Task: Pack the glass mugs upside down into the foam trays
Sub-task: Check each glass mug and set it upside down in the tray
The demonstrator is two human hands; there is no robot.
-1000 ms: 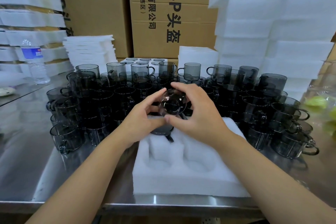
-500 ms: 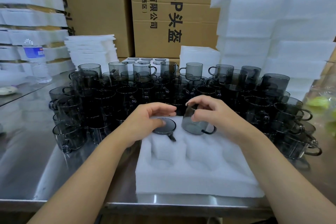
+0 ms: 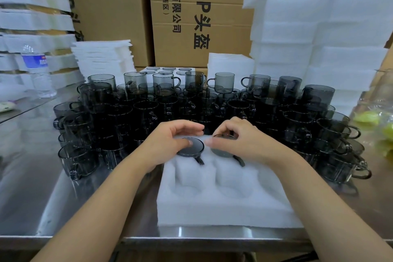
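Note:
A white foam tray (image 3: 223,204) with round pockets lies on the steel table in front of me. Two smoked-grey glass mugs sit upside down in its far row, handles pointing toward me. My left hand (image 3: 168,144) curls over the left mug (image 3: 191,148), thumb on its base and fingers over the far side. My right hand (image 3: 246,142) pinches the right mug (image 3: 222,152) between thumb and fingertips; this mug sits low in its pocket. The nearer pockets hold nothing.
Several upright grey mugs (image 3: 148,108) crowd the table (image 3: 32,176) behind and beside the tray. Tall foam stacks (image 3: 319,27) stand at the right, foam sheets (image 3: 104,55) and a water bottle (image 3: 38,70) at the left, cardboard boxes (image 3: 191,17) behind.
My right hand turned the mug over and lowered it into the pocket beside the first mug. My left hand let go of it and settled on the first mug.

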